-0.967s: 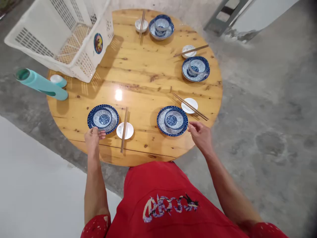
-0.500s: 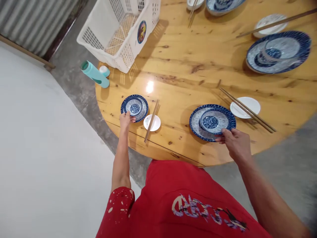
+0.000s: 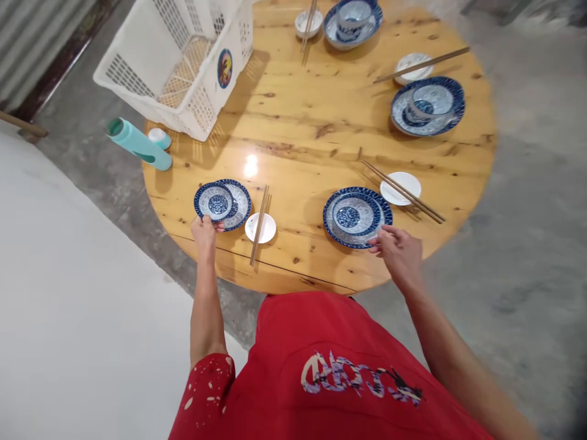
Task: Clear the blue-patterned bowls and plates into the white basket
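Four places are laid around the round table (image 3: pixel 293 122), and at the two lower ones the left hand (image 3: pixel 204 232) pinches a small bowl (image 3: pixel 213 201) shifted off its plate (image 3: pixel 236 205), while the right hand (image 3: pixel 398 247) fingers grip the other plate (image 3: pixel 358 217) rim, bowl centred.

The widest open stretch of the counter (image 3: pixel 316 116) lies in its middle, bare wood where a hand could sweep freely. Toward the white basket (image 3: pixel 183 61) the way narrows: its wall overhangs the counter's far-left edge, with a teal bottle (image 3: pixel 140 145) and its cap (image 3: pixel 159 137) just beside it. Between the left blue plate (image 3: pixel 233 201) and the near blue plate (image 3: pixel 358 217), chopsticks (image 3: pixel 259 223) across a white saucer (image 3: pixel 260 228) split the gap. Right of the near plate, a second chopstick pair (image 3: pixel 403 191) bars the edge.
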`<state>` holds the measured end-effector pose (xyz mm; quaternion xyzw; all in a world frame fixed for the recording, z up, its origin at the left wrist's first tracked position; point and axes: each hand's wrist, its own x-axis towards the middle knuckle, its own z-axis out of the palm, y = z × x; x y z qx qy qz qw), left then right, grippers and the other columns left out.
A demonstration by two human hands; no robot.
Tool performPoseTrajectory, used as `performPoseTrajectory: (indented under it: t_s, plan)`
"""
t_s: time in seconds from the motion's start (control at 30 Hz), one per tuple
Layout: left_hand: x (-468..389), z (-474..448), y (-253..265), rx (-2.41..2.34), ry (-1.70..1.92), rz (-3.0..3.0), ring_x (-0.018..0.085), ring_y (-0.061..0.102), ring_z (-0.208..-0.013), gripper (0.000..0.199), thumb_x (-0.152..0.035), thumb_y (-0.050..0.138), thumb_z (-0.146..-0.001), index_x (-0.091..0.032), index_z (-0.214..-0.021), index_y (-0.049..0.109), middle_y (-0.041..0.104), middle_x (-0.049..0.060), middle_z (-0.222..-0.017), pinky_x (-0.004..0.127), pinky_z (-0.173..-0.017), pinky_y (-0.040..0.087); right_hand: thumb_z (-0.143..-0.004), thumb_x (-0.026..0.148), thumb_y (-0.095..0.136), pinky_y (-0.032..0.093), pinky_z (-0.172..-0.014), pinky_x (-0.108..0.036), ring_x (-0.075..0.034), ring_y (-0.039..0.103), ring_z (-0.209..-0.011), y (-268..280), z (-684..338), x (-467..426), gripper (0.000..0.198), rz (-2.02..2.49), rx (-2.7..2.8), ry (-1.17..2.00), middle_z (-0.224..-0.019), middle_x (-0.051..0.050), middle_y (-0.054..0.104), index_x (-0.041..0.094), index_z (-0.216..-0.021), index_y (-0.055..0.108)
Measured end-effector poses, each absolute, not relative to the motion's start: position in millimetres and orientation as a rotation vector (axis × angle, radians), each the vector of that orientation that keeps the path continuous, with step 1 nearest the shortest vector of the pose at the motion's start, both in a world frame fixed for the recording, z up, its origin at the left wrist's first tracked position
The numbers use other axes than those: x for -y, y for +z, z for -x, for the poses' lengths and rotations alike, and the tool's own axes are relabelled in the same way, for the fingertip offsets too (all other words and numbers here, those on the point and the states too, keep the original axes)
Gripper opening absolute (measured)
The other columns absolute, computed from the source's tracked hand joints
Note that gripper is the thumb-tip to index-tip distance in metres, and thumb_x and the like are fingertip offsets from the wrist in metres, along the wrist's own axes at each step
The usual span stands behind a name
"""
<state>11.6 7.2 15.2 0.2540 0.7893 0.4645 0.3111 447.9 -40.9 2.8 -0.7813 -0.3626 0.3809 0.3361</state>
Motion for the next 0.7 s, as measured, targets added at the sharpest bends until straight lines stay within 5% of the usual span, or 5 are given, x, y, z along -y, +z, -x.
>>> performPoseTrajectory:
  t_s: [0.5, 0.7]
  plan:
    - [32, -155, 58, -1.577, 0.876, -1.043, 0.015, 0.06, -0.044, 0.018, -0.035, 0.047, -0.093, -0.022, -0.082, 0.051, 0.06, -0.004, -0.058, 0.025, -0.045, 0.05, -0.087, 0.067, 0.058, 0.049, -0.053, -0.03, -0.017, 0.063, -0.054, 61, -365, 49, 0.054, 1.574, 1.088, 1.286, -0.072, -0.001, 0.07, 0.018, -0.108, 0.066]
    - [8, -225, 58, -1.491, 0.494, -1.426, 0.019, 0.071, -0.067, 0.022, -0.026, 0.041, -0.098, -0.021, -0.089, 0.06, 0.067, 0.0, -0.063, 0.027, -0.068, 0.053, -0.085, 0.058, 0.062, 0.046, -0.049, -0.029, -0.019, 0.057, -0.049, 50, -406, 41, 0.035, 1.835, 1.223, 0.978, -0.054, 0.005, 0.05, 0.025, -0.081, 0.054]
